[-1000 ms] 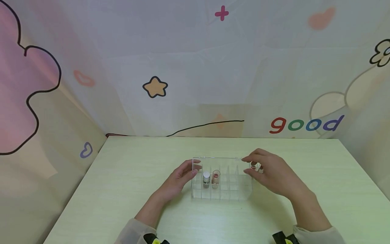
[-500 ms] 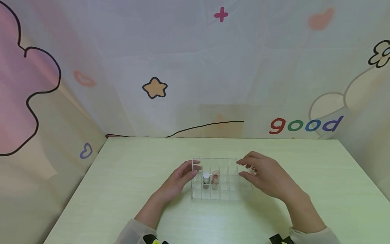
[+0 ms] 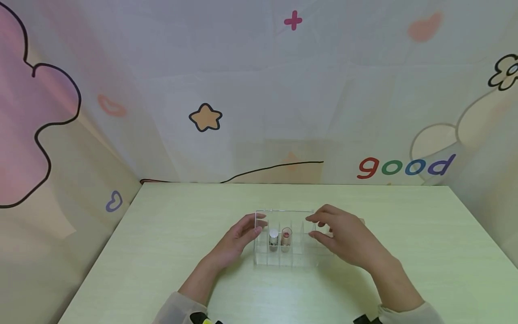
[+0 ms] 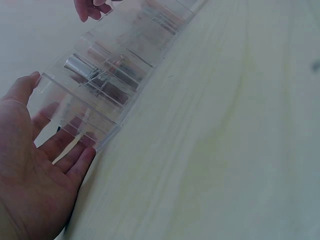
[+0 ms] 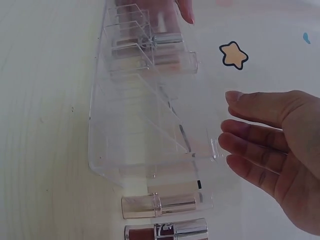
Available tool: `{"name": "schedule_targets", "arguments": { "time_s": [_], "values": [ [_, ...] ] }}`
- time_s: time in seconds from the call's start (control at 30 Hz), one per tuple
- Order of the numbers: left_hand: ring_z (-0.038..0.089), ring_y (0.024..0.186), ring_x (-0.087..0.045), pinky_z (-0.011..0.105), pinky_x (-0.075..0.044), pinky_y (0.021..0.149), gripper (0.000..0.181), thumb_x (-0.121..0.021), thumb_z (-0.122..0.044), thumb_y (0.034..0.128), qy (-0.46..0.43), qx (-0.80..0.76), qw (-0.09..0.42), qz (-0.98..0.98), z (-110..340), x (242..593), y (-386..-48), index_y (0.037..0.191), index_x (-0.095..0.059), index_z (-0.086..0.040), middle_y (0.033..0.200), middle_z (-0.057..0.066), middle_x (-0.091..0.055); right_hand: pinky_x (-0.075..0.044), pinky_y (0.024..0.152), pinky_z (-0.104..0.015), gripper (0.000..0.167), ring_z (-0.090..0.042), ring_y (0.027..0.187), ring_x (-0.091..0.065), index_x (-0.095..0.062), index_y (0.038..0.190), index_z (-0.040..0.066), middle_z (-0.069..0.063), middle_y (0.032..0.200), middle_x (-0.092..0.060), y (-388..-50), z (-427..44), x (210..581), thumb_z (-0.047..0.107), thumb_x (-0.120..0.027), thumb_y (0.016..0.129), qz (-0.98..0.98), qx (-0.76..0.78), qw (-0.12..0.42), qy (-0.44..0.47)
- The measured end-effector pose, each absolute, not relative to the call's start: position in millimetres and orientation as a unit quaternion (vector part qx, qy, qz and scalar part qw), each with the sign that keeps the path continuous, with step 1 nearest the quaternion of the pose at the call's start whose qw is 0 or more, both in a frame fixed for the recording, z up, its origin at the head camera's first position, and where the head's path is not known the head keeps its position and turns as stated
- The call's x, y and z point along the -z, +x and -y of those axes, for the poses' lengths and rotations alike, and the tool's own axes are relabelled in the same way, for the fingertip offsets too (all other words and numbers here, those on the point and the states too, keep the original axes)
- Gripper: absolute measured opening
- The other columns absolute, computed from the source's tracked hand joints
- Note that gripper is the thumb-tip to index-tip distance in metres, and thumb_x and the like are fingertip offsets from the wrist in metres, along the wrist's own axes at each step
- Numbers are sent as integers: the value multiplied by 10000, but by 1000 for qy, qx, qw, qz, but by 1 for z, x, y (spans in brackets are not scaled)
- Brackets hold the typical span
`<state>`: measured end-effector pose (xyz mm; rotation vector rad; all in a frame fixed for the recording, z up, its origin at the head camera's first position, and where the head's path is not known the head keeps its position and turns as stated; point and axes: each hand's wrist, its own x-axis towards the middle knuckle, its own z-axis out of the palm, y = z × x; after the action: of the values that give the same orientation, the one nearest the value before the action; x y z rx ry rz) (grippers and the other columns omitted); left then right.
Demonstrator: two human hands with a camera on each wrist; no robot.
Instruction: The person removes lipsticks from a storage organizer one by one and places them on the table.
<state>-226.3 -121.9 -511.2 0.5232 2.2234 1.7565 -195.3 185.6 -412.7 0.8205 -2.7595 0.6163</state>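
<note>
A clear acrylic lipstick organizer (image 3: 298, 260) with divided compartments stands on the table. My left hand (image 3: 234, 240) grips its left end, thumb on the near side and fingers behind. Two tubes stand in neighbouring compartments near that end: a silver-capped one (image 3: 273, 238) and a clear-capped lipstick (image 3: 286, 238) with a pinkish body. Over the organizer's right part hovers my right hand (image 3: 350, 236), thumb and fingers apart with nothing between them. In the right wrist view, a rose-gold lipstick (image 5: 159, 205) and a dark red lip gloss (image 5: 167, 231) stand beyond the organizer's right end.
The pale wood-grain table (image 3: 162, 252) extends around the organizer on every side. Behind it hangs a printed cloth backdrop (image 3: 259, 99), with a star and the word "good". In the head view my right hand hides most of what stands right of the organizer.
My right hand has moved left over the organizer's right part, covering the small tubes seen by it earlier. My left hand and the two tubes inside have stayed in place.
</note>
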Motion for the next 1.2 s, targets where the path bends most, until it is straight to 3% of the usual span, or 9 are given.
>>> {"name": "schedule_targets", "arguments": {
  "time_s": [0.17, 0.33, 0.4, 0.73, 0.97, 1.2],
  "values": [
    [225, 1403, -548, 523, -358, 1218, 472, -539, -413, 1081, 180, -605, 131, -764, 122, 510, -226, 1518, -464, -250, 1464, 2, -606, -506, 631, -284, 277, -85, 896, -683, -757, 1166, 171, 86, 1105, -706, -195, -182, 416, 188, -824, 897, 934, -203, 105, 276],
    [235, 1403, -548, 532, -354, 1218, 473, -537, -407, 1083, 182, -605, 129, -765, 122, 510, -226, 1522, -457, -253, 1472, 10, -602, -488, 642, -286, 284, -77, 898, -679, -754, 1180, 176, 84, 1112, -701, -194, -177, 418, 194, -819, 904, 935, -201, 101, 275],
    [239, 1403, -548, 535, -353, 1219, 473, -536, -408, 1083, 182, -604, 128, -765, 122, 510, -226, 1523, -457, -254, 1472, 10, -602, -522, 705, -259, 289, -84, 907, -681, -753, 1186, 166, 66, 1119, -706, -194, -174, 419, 194, -818, 905, 934, -201, 102, 278],
    [226, 1403, -546, 521, -363, 1215, 456, -538, -402, 1083, 182, -604, 131, -765, 122, 511, -226, 1512, -469, -263, 1468, 1, -602, -613, 845, -354, 363, -170, 975, -723, -728, 1260, 111, 5, 1183, -706, -196, -162, 432, 204, -808, 918, 922, -212, 114, 304],
    [230, 1410, -541, 528, -366, 1214, 458, -538, -410, 1082, 180, -604, 129, -766, 122, 511, -226, 1511, -471, -265, 1466, 14, -605, -586, 982, -430, 425, -248, 1201, -683, -693, 1335, 116, -40, 1304, -699, -196, -156, 438, 230, -787, 937, 928, -202, 89, 300],
    [235, 1408, -544, 530, -371, 1211, 466, -535, -402, 1085, 184, -604, 130, -764, 122, 511, -227, 1518, -463, -245, 1472, 33, -604, -555, 1034, -443, 447, -260, 1285, -647, -669, 1373, 117, -45, 1400, -670, -196, -151, 443, 189, -774, 945, 927, -188, 88, 313]
  ]
}}
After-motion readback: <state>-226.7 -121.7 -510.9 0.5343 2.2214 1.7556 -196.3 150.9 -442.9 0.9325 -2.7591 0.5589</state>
